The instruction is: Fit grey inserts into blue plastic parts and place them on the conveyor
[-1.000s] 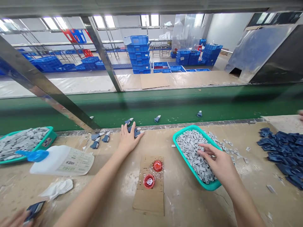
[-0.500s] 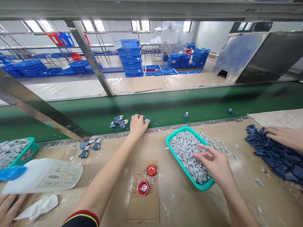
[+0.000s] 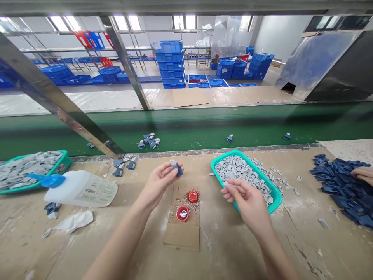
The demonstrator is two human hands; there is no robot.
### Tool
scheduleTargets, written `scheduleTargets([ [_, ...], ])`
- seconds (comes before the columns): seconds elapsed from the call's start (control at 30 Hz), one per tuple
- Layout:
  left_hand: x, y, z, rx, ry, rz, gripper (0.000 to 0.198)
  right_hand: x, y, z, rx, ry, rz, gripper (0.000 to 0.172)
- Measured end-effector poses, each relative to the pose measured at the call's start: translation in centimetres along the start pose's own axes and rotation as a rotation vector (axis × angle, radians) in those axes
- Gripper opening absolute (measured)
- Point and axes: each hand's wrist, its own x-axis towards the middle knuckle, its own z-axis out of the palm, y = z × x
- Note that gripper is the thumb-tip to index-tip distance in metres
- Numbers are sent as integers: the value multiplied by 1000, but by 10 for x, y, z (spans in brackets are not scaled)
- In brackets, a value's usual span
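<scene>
My left hand [image 3: 163, 177] pinches a small dark blue piece with a light grey tip [image 3: 178, 168], above the cardboard-covered table. Over the near left edge of the green basket [image 3: 275, 206], my right hand [image 3: 241, 194] has its fingertips pressed together on a small light grey piece [image 3: 225, 184]. Small grey pieces [image 3: 233, 167] fill that basket. Between my hands, two red caps [image 3: 182, 213] rest on a cardboard strip [image 3: 183, 235]; the nearer cap holds something shiny.
A white bottle with a blue nozzle [image 3: 87, 188] lies at left beside another filled basket [image 3: 65, 161]. Blue pieces sit on the green belt [image 3: 192, 130]. At right, another person's hand [image 3: 363, 173] touches a dark blue pile [image 3: 340, 182]. A metal post [image 3: 84, 126] slants at left.
My left hand has drawn back from the belt with a blue and grey piece. My right hand has closed on a grey piece and moved toward the basket's near left edge. The view has shifted.
</scene>
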Motion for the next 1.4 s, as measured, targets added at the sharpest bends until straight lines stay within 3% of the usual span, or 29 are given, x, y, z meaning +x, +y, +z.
scheduleTargets([
  [0.07, -28, -8, -3, -258, 53, -123, 36, -3, 1, 21, 64, -109, 53, 35],
  [0.2, -62, -27, -8, -441, 209, -192, 30, -5, 11, 50, 26, -196, 79, 34],
  [0.53, -100, -47, -11, -452, 384, -169, 26, 2, 29, 65, 12, -146, 135, 36],
  [0.93, -99, -47, 12, -333, 417, -152, 33, 5, 35, 69, -115, -159, 108, 31],
  [1.07, -92, -55, 20, -316, 465, -94, 36, 5, 30, 64, 17, -209, 173, 31],
  [1.23, -88, -51, 32, -320, 426, -80, 31, -3, 10, 57, 242, -268, 280, 28],
  [1.4, -90, -39, 45, -318, 402, -61, 29, -15, -8, 56, 249, -271, 232, 27],
])
